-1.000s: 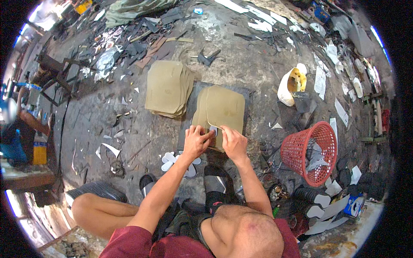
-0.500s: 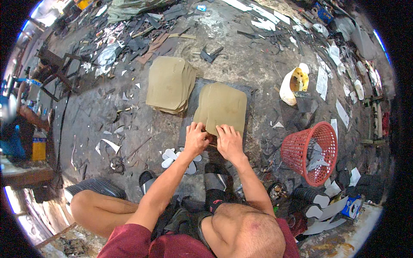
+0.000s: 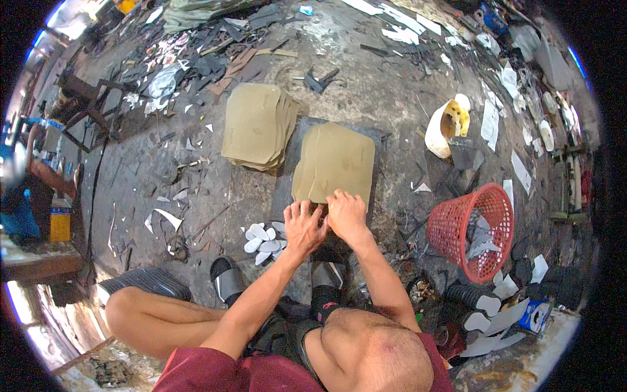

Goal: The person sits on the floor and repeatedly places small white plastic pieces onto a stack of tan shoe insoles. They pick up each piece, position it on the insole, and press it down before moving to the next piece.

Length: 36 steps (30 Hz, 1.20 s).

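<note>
Here, our left hand has its fingers loosely spread at the near edge of the tan sheets, and our right hand lays its fingers over that edge; whether its hidden thumb pinches anything, we cannot tell. The sheets lie on a dark mat, right of a second tan stack. We'd judge them light, flexible yet firm, best gripped at the near corners.
</note>
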### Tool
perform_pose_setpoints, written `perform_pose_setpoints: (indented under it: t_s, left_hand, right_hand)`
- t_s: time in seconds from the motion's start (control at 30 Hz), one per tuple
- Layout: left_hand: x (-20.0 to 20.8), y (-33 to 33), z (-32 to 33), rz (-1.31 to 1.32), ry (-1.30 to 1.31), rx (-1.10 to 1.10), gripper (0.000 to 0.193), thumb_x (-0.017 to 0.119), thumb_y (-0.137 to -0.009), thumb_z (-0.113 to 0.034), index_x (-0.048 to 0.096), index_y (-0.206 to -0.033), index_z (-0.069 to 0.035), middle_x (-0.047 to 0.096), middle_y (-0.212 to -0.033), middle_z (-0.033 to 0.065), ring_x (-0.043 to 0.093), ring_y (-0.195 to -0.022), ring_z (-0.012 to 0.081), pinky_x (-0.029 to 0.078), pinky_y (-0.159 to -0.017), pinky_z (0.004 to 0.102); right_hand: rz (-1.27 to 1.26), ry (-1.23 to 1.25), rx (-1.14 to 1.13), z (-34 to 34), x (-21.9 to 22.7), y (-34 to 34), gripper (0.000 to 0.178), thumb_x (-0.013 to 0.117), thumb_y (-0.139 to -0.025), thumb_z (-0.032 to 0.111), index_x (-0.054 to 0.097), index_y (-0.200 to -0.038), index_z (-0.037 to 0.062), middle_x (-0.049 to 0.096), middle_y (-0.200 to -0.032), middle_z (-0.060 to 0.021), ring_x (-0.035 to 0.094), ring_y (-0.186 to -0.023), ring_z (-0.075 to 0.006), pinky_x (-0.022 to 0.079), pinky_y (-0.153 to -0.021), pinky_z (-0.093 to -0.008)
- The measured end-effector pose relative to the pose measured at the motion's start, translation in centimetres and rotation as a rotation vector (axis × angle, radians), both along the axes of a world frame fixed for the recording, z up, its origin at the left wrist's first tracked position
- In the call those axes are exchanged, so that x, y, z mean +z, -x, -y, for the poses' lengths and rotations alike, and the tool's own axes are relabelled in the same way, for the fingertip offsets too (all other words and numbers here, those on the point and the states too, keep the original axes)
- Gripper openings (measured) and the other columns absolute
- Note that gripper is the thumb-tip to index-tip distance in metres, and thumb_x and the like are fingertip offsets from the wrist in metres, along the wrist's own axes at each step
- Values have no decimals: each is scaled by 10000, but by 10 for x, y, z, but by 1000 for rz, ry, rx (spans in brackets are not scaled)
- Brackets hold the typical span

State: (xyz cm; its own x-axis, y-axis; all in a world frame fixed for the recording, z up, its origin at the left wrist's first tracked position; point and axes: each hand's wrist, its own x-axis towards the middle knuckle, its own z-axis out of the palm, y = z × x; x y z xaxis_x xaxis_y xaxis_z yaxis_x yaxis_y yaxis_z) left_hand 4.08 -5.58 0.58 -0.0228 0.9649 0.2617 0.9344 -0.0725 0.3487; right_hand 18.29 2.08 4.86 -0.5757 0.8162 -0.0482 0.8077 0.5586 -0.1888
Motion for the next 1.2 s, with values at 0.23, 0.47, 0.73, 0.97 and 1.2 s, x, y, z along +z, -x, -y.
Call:
perform_pose_setpoints:
  t_s: [0.23, 0.47, 0.73, 0.97, 1.2]
  left_hand:
    - [1, -5, 2, 67, -6, 51, 384, 760, -816, -311, 710, -1171, -172, 583, -1149, 93, 514, -1134, 328, 396, -981, 499]
    - [11, 10, -10, 110, 51, -83, 535, 721, -902, -391, 623, -1360, -134, 536, -1396, 155, 442, -1341, 393, 356, -1100, 546]
    - [13, 16, -32, 150, 175, -72, 534, 782, -864, -351, 661, -1319, -99, 554, -1398, 160, 466, -1321, 374, 354, -1122, 524]
    - [50, 45, -61, 1691, 809, 170, 425, 806, -875, -108, 677, -1271, -24, 724, -1208, 100, 683, -1022, 201, 539, -913, 337]
    - [57, 38, -36, 2302, 907, 175, 347, 696, -985, -206, 650, -1279, -26, 729, -1203, 68, 712, -1013, 165, 562, -921, 329]
  right_hand:
    - [68, -51, -89, 3, 0, 12, 231, 704, -812, 236, 639, -978, 89, 654, -985, -72, 664, -1032, -246, 559, -821, -430]
    - [-425, 416, -120, -27, -12, -36, 641, 742, -850, 392, 609, -1388, 71, 648, -1323, -173, 551, -1308, -342, 455, -1085, -470]
    - [-642, 137, -591, -14, -36, -33, 644, 749, -893, 144, 463, -1447, -18, 596, -1363, -232, 603, -1240, -385, 467, -1078, -470]
    - [-1516, 515, -626, -14, 36, -36, 888, 743, -869, -34, 240, -1597, 46, 578, -1385, -186, 606, -1230, -241, 510, -1041, -389]
    - [-1415, 753, -715, 6, 17, -28, 1226, 906, -780, 93, 34, -1642, 121, 511, -1449, -195, 562, -1293, -300, 479, -1088, -438]
